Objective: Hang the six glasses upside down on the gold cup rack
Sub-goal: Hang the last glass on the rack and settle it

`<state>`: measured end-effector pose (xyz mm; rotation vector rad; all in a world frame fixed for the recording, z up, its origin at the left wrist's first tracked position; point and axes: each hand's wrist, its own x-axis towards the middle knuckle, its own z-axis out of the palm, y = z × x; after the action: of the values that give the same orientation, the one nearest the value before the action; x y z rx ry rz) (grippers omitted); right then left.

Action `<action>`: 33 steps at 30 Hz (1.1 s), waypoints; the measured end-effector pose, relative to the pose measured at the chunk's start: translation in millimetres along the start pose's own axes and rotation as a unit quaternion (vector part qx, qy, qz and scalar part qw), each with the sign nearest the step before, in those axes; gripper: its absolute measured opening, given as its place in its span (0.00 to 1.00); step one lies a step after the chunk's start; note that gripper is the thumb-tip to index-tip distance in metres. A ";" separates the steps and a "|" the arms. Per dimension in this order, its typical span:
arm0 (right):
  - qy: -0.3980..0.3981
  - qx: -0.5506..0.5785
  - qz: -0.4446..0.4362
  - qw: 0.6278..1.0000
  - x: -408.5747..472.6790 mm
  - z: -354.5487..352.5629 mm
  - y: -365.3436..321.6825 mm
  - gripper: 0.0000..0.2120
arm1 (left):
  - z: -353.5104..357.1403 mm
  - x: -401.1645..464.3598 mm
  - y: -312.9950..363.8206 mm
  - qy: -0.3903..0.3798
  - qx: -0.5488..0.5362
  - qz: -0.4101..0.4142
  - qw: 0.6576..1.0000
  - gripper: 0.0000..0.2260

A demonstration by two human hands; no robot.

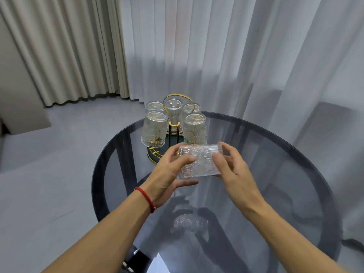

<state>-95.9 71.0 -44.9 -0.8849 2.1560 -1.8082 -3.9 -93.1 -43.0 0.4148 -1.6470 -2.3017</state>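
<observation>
A gold cup rack (173, 126) with a looped handle and a dark green, gold-rimmed base stands at the far left of the round table. Several clear embossed glasses hang on it upside down, the nearest two at the front left (153, 128) and front right (194, 128). One more embossed glass (200, 161) lies on its side in the air just in front of the rack. My left hand (170, 174) grips its left end and my right hand (233, 167) grips its right end. My fingers hide part of the glass.
The dark, see-through glass table (275, 174) shows its black frame and a reflection of the hands beneath. White sheer curtains (236, 56) hang close behind the rack, beige drapes (69, 52) at left. Grey floor lies to the left.
</observation>
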 end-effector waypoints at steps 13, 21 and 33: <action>0.052 -0.277 -0.205 0.937 95.4 42.4 -94.4 0.34 | -32.8 35.5 -36.7 0.007 0.648 0.040 0.761 0.38; 0.010 -0.377 -0.211 0.902 126.6 68.2 -82.8 0.33 | -34.4 38.4 -41.8 -0.001 0.676 0.025 0.737 0.38; -0.016 -0.472 -0.201 0.858 143.0 78.9 -42.4 0.31 | -35.7 38.3 -39.8 0.006 0.678 0.041 0.734 0.36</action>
<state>-157.6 -76.7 8.6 -1.6184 3.0073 -0.6866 -27.6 -126.5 -94.4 0.5571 -2.9488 -0.5868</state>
